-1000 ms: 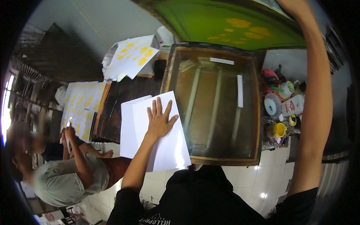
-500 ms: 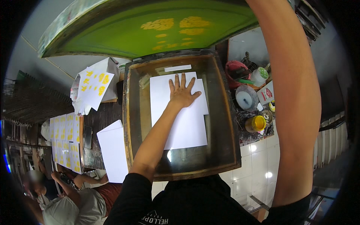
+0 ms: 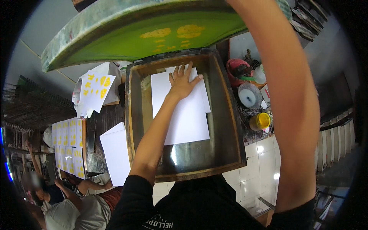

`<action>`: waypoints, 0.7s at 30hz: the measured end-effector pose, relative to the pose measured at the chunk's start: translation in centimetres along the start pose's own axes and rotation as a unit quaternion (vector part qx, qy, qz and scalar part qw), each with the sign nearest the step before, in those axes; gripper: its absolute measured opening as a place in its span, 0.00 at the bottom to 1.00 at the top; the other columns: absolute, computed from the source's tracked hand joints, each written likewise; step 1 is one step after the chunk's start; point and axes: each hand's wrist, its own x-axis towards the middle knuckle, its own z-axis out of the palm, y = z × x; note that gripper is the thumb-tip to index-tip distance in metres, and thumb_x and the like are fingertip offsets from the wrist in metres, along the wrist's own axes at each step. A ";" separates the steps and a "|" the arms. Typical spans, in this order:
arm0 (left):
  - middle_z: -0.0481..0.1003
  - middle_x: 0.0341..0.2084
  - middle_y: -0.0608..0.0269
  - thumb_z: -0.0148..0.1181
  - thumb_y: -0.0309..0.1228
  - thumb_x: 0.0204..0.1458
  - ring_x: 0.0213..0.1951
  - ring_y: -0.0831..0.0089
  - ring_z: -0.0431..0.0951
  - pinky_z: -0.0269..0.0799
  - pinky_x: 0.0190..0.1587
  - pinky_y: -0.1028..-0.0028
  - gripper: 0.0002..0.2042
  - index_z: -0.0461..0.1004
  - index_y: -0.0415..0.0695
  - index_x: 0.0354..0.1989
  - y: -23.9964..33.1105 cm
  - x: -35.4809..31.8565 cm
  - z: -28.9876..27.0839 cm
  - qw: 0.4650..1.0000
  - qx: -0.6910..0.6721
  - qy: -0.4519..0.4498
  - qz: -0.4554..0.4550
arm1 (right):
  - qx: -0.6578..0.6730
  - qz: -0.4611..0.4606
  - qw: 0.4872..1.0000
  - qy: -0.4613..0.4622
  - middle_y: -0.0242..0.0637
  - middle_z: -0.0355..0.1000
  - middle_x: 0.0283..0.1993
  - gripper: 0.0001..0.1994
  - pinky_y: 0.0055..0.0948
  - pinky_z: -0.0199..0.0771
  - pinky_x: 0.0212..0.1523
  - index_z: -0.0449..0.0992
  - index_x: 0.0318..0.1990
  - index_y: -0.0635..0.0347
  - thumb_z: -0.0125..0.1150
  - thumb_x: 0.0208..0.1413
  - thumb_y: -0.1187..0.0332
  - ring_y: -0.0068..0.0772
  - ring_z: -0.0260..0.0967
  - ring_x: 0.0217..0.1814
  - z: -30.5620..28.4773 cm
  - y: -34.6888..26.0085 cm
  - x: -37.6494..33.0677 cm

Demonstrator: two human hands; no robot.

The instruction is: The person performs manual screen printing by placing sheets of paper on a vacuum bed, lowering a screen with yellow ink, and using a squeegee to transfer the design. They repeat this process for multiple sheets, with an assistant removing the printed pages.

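My left hand [image 3: 181,85] lies flat with its fingers spread on white paper sheets [image 3: 186,122], which overlap slightly askew. The paper rests on the glass top [image 3: 222,145] of a wood-rimmed printing table. Beyond it, a green printing screen [image 3: 115,44] with yellow shapes on its mesh stands tilted up. My right arm [image 3: 289,92] reaches up past the top edge of the view, near the screen's right side. My right hand is out of sight.
Folded white paper [image 3: 115,153] lies left of the table, below a yellow-printed sheet [image 3: 97,90]. More printed sheets [image 3: 69,145] lie farther left, near a seated person [image 3: 84,211]. At right stand a yellow ink jar [image 3: 260,121], a pale tub [image 3: 249,96] and a red container [image 3: 235,71].
My left hand and the paper have slid away from me, toward the table's far edge, reaching over the small white strip there. The raised screen now hangs slightly lower in view.
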 end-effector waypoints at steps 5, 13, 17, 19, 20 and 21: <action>0.78 0.54 0.40 0.48 0.53 0.69 0.55 0.50 0.80 0.68 0.65 0.55 0.35 0.59 0.30 0.69 0.8 -14.1 -9.2 0.847 -0.504 0.112 0.129 | 0.023 0.019 0.999 -0.014 0.55 0.77 0.41 0.15 0.53 0.74 0.49 0.74 0.49 0.68 0.60 0.59 0.67 0.63 0.76 0.44 2.9 -0.2 -6.7; 0.82 0.42 0.37 0.57 0.36 0.66 0.37 0.55 0.87 0.82 0.50 0.58 0.16 0.78 0.32 0.40 -1.3 -34.7 -4.0 0.652 -0.726 -0.039 -0.214 | 0.126 0.071 0.977 -0.156 0.50 0.74 0.52 0.20 0.50 0.63 0.61 0.70 0.54 0.61 0.67 0.56 0.67 0.58 0.68 0.60 11.9 -1.8 -23.2; 0.77 0.54 0.35 0.55 0.28 0.66 0.52 0.55 0.83 0.81 0.55 0.60 0.10 0.75 0.32 0.46 -3.5 -36.1 1.0 0.476 -0.830 -0.046 -0.288 | 0.128 0.105 0.914 -0.369 0.54 0.75 0.50 0.25 0.53 0.63 0.60 0.70 0.52 0.63 0.74 0.51 0.61 0.61 0.69 0.58 17.8 -1.4 -27.9; 0.76 0.56 0.36 0.51 0.29 0.65 0.55 0.56 0.81 0.79 0.58 0.60 0.14 0.73 0.30 0.51 -4.3 -36.2 2.1 0.457 -0.835 -0.059 -0.302 | 0.097 0.073 0.907 -0.403 0.54 0.75 0.48 0.25 0.53 0.64 0.59 0.70 0.50 0.64 0.74 0.51 0.61 0.61 0.70 0.56 19.7 -1.3 -29.6; 0.76 0.56 0.36 0.50 0.29 0.65 0.53 0.56 0.82 0.79 0.58 0.60 0.15 0.73 0.29 0.51 -4.6 -36.3 2.4 0.440 -0.841 -0.061 -0.308 | 0.091 0.057 0.913 -0.394 0.54 0.75 0.48 0.24 0.53 0.64 0.57 0.70 0.48 0.65 0.74 0.51 0.61 0.60 0.70 0.56 20.3 -1.2 -30.3; 0.76 0.56 0.36 0.49 0.29 0.64 0.52 0.56 0.83 0.79 0.58 0.60 0.16 0.73 0.28 0.52 -4.7 -36.3 2.5 0.421 -0.855 -0.063 -0.295 | 0.093 0.040 0.920 -0.378 0.53 0.74 0.47 0.23 0.52 0.64 0.56 0.70 0.48 0.64 0.74 0.51 0.61 0.59 0.70 0.55 20.7 -1.4 -30.9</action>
